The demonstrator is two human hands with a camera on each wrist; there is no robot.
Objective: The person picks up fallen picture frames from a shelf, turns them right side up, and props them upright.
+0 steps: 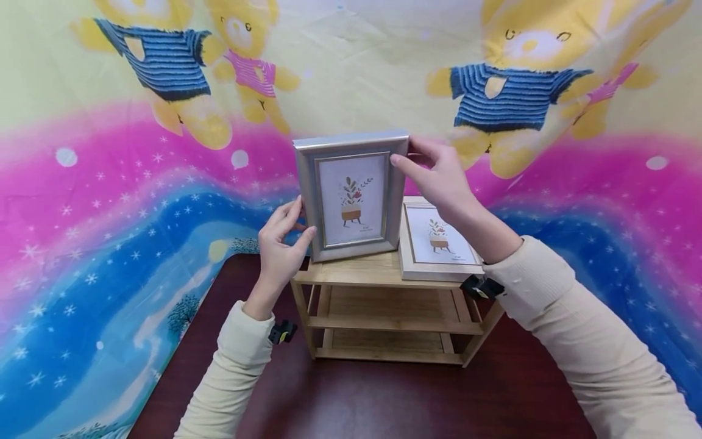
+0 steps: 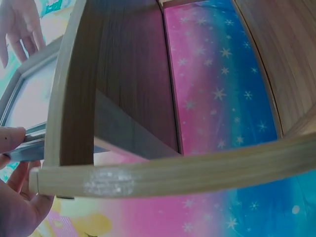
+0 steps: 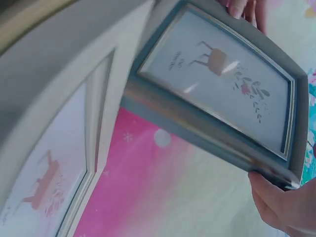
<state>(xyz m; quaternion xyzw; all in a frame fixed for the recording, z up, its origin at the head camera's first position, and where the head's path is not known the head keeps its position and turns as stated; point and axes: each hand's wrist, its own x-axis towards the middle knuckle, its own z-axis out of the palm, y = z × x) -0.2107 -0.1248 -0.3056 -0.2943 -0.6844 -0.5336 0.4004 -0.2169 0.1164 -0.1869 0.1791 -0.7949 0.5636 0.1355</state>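
A silver-grey picture frame [image 1: 353,198] with a potted-plant print stands nearly upright on the top of a small wooden shelf [image 1: 356,271]. My left hand [image 1: 282,241] grips its left edge, thumb in front and fingers behind. At the upper right corner my right hand [image 1: 439,174] pinches the frame between thumb and fingers. In the right wrist view the grey frame [image 3: 217,74] shows both hands at its edges. Beside it a white picture frame [image 1: 441,235] with a like print lies face up on the shelf top, partly hidden by my right forearm.
The shelf has two lower tiers [image 1: 389,305] and stands on a dark red-brown table [image 1: 362,396]. Behind hangs a cloth backdrop [image 1: 351,73] with printed bears and snowflakes. Small black devices [image 1: 282,331] sit at both wrists.
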